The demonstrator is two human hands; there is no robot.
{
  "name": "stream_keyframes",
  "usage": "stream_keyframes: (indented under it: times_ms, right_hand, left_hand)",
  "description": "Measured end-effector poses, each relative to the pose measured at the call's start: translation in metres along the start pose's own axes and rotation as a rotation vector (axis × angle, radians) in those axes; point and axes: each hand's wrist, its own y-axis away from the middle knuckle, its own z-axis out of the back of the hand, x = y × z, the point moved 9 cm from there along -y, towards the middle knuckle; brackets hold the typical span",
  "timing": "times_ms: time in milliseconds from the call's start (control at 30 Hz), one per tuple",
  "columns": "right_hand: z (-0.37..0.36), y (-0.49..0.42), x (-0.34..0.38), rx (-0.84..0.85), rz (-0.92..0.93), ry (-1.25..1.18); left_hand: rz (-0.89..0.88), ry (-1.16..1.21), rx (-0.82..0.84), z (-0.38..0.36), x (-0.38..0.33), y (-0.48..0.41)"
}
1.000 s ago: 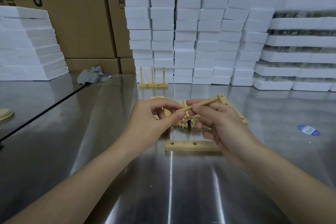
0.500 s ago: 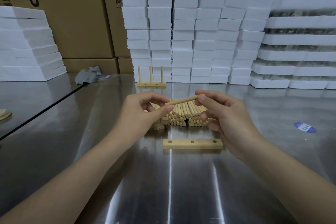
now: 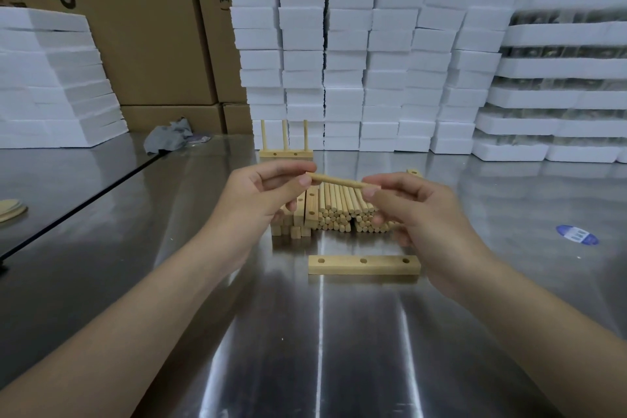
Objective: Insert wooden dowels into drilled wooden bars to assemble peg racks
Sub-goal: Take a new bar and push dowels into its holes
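Note:
A single wooden dowel [image 3: 341, 181] is held nearly level above the table. My left hand [image 3: 258, 200] pinches its left end, and my right hand [image 3: 412, 210] pinches its right end. Below and nearer to me, a wooden bar [image 3: 363, 265] with three drilled holes lies flat on the steel table. Behind the hands lies a pile of loose dowels [image 3: 342, 209], with a stack of drilled bars [image 3: 298, 214] at its left. One finished peg rack [image 3: 285, 146] with three upright dowels stands farther back.
Stacks of white foam blocks [image 3: 373, 44] and cardboard boxes [image 3: 142, 27] wall off the back of the steel table [image 3: 322, 332]. A grey rag [image 3: 169, 139] lies at the back left, a blue sticker [image 3: 576, 235] on the right. A wooden disc [image 3: 10, 210] sits at the left edge.
The dowel has tipped from right end high to slightly right end low. Both hands have spread apart to its ends. The drilled bar my right hand held a second ago is out of the hand.

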Motion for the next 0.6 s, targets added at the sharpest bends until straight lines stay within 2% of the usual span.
stream_keyframes:
  times_ms: [67,133,267,400,500,600]
  right_hand:
    - [0.001,-0.002,-0.001,0.022,-0.034,-0.164]
    - [0.001,-0.002,0.001,0.044,-0.022,-0.221]
    - [0.003,-0.001,0.006,0.01,0.03,-0.115]
    - [0.015,-0.001,0.015,-0.076,0.11,0.076]
    - [0.005,-0.002,0.014,0.015,0.139,0.205]
    - [-0.013,0.0,0.003,0.136,0.131,0.295]
  left_hand:
    - [-0.017,-0.082,0.047,-0.005,-0.002,0.002]
    - [-0.006,-0.126,0.116,-0.014,0.0,0.004]
    - [0.017,-0.196,0.178,-0.024,0.006,0.006]
    - [0.047,-0.117,0.087,-0.011,0.005,0.003]
    - [0.058,0.049,-0.011,0.002,0.003,-0.001]
    - [0.066,0.124,-0.014,0.002,0.005,-0.001]
